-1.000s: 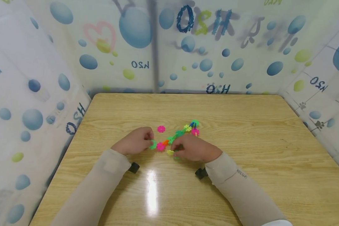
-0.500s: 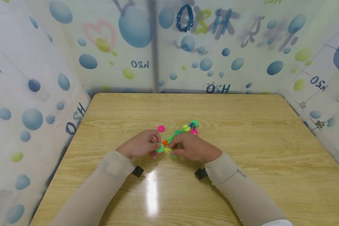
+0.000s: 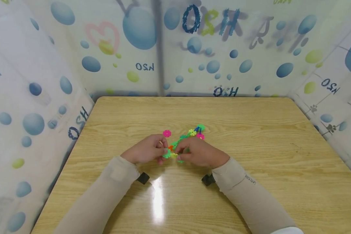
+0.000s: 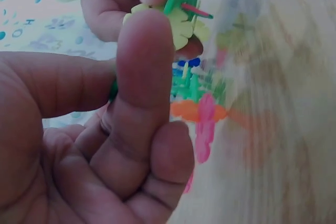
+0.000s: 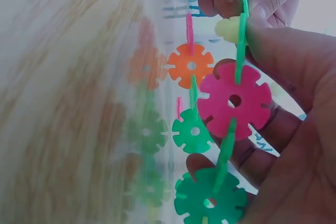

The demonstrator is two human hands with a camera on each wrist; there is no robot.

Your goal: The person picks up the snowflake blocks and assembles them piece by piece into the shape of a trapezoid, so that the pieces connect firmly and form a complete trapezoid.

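My left hand [image 3: 147, 149] pinches a green notched disc [image 3: 166, 153] between thumb and index finger. Right at its edge is a yellow notched disc [image 4: 181, 32], the end of a short linked chain that my right hand [image 3: 200, 152] holds. In the right wrist view this chain runs from yellow through a thin edge-on green disc [image 5: 242, 40] to a pink disc [image 5: 226, 90] and more green ones [image 5: 202, 203] along my curled fingers. My left fingers mostly hide the green disc in the left wrist view.
Behind my hands a second line of linked discs lies on the table [image 3: 251, 130], with an orange disc [image 5: 184, 69] near its front and a green disc [image 3: 201, 127] at its far end. A loose pink disc [image 3: 167, 133] lies beyond my left hand. Patterned walls border the table.
My left hand has moved right, bringing the green disc from apart to the yellow disc's edge. My right hand has stayed nearly in place; both hardly moved in the last half second.
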